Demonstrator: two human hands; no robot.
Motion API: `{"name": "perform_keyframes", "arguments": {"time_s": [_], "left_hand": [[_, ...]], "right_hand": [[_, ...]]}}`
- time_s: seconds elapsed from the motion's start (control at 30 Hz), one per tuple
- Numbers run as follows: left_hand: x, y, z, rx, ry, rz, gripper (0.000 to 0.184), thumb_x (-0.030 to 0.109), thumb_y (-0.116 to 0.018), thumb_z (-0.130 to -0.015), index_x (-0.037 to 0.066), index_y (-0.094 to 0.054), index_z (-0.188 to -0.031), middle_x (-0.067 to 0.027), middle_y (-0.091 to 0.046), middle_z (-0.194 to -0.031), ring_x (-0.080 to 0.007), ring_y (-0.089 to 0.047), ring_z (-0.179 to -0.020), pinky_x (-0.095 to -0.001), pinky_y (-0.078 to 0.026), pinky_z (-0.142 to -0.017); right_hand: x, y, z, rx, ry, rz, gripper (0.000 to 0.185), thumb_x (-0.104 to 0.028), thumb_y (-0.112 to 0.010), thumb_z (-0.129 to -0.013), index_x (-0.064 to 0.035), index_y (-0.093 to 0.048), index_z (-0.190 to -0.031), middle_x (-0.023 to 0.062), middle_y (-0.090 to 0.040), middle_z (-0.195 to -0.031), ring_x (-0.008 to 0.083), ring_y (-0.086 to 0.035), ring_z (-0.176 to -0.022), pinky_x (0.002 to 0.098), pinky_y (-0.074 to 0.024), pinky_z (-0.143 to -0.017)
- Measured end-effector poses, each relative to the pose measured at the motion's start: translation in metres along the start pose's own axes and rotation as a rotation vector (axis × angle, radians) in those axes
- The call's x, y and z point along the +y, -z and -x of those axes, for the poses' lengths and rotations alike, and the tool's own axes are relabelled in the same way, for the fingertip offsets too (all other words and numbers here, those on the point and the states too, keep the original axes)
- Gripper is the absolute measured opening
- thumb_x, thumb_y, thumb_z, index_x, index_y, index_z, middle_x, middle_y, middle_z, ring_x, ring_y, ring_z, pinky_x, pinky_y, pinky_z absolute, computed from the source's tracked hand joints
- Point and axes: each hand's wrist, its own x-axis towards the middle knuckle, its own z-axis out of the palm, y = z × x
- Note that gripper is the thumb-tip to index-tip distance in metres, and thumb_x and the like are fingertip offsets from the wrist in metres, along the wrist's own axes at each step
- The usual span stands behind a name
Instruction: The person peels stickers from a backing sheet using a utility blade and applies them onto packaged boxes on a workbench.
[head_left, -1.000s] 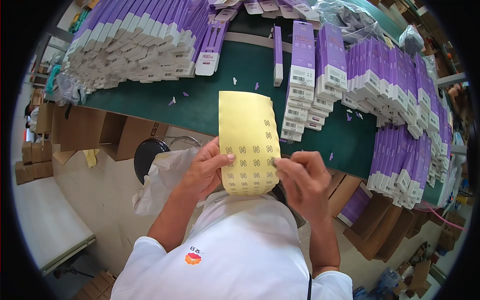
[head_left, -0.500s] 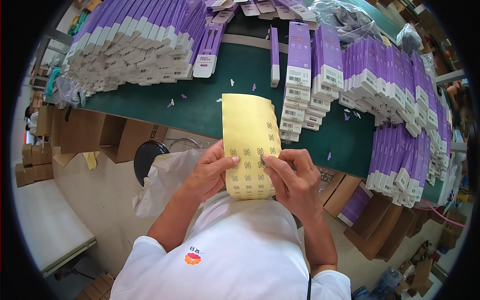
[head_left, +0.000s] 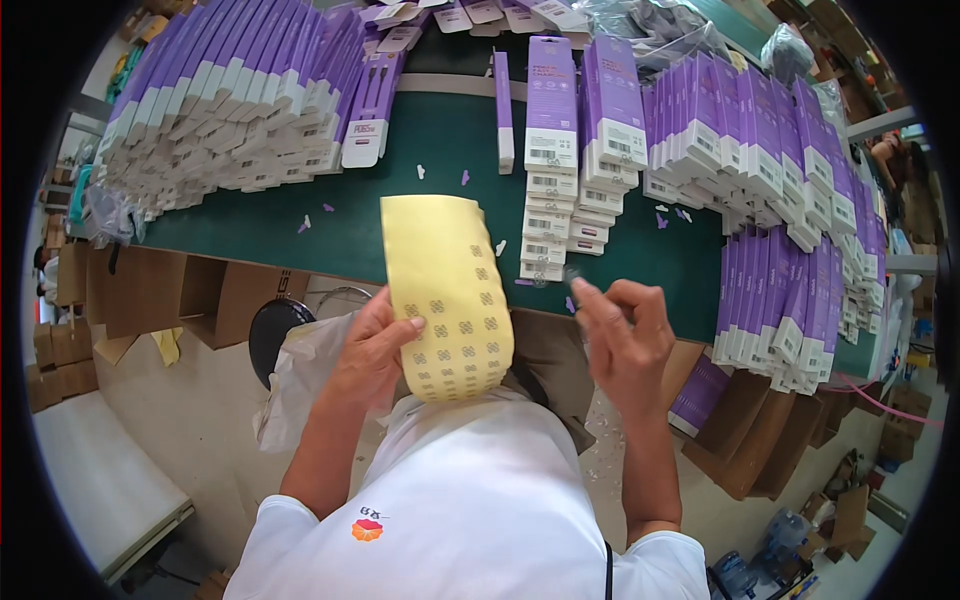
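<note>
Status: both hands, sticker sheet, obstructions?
Left hand gripping curved yellow paper sticker sheet. Right hand off the sheet, fingertip contents too blurred to confirm. Small purple and white scraps scattered on green tabletop, apparently minor.

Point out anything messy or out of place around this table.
Small purple and white scraps lie scattered across the green table, stray litter beside the grouped boxes. More pale bits speckle the floor. One box by the left pile seems to have its end flap open.
</note>
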Motion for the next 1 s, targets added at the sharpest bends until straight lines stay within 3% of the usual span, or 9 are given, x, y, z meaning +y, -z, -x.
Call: {"name": "perform_keyframes", "arguments": {"time_s": [0.1,0.7,1.0], "left_hand": [[0.000,0.007,-0.003,0.018,-0.030,0.045,0.059,-0.001,-0.059,-0.107,-0.006,-0.039,-0.162,-0.0209,-0.066,-0.148,-0.0221,-0.073,-0.130,-0.0396,-0.059,-0.113],[0.013,0.011,-0.011,0.046,-0.097,0.079,0.059,-0.006,-0.054,-0.102,-0.009,-0.041,-0.160,-0.0229,-0.069,-0.146,-0.0252,-0.073,-0.132,-0.0393,-0.060,-0.113],[0.004,0.014,-0.011,0.079,-0.062,0.090,0.061,-0.006,-0.054,-0.101,-0.009,-0.042,-0.160,-0.0241,-0.069,-0.146,-0.0256,-0.075,-0.130,-0.0385,-0.062,-0.111]], "right_hand": [[0.028,-0.004,0.007,0.007,-0.038,0.052,0.041,-0.006,-0.089,-0.086,-0.0116,-0.084,-0.126,0.0053,-0.064,-0.097,0.0228,-0.059,-0.080,0.0368,-0.0506,-0.064],[0.049,0.004,-0.036,0.131,0.041,0.099,0.041,-0.009,-0.089,-0.087,-0.0152,-0.084,-0.127,0.0045,-0.062,-0.098,0.0215,-0.059,-0.081,0.0358,-0.0525,-0.064],[0.058,-0.006,-0.046,0.090,0.040,0.085,0.039,-0.010,-0.088,-0.089,-0.0156,-0.084,-0.127,0.0042,-0.061,-0.097,0.0215,-0.057,-0.078,0.0370,-0.0507,-0.063]]}}
